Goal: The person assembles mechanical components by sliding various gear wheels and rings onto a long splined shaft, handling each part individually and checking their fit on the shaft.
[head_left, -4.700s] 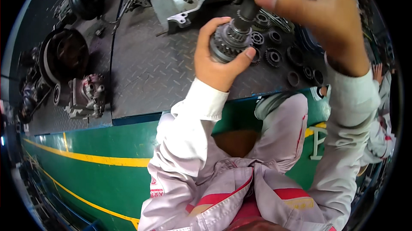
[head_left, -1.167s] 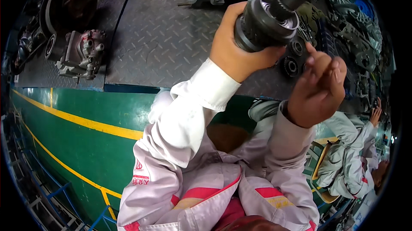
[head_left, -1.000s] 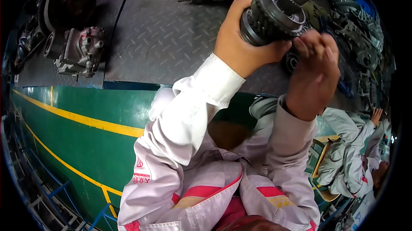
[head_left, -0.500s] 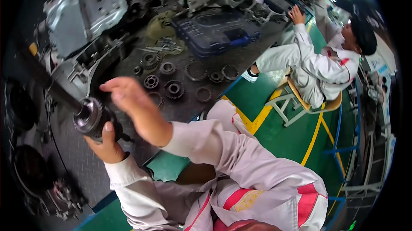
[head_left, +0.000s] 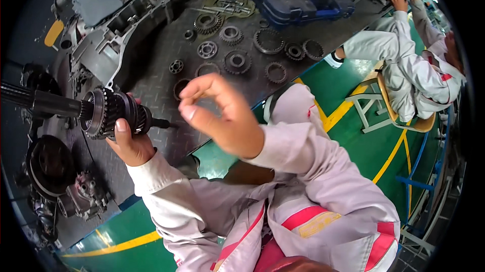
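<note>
My left hand [head_left: 131, 143] is wrapped around a gear shaft [head_left: 113, 112], a dark metal shaft with several toothed gears and a ring stacked on it. Its long splined end points left, and the thin end sticks out to the right. The fingers under the gears are mostly hidden. To the right of the shaft, my right hand [head_left: 222, 115] hovers above the bench, apart from the shaft. Its fingers curve loosely toward the thumb, and I see nothing held there. A thin metal ring [head_left: 180, 89] lies on the bench close beyond those fingertips.
Loose gears [head_left: 237, 62], bearings [head_left: 207, 49] and rings lie on the dark bench [head_left: 156, 59]. Behind them are a blue tool case [head_left: 298, 4], bolts on a yellowish cloth, and a grey metal housing [head_left: 106, 54]. At right, a co-worker [head_left: 414, 75] sits on a stool.
The gear shaft has swung from a steep slant to nearly level in my left hand. My right hand has shifted right, away from the gears, its outstretched fingers now curved. The view has also shifted.
</note>
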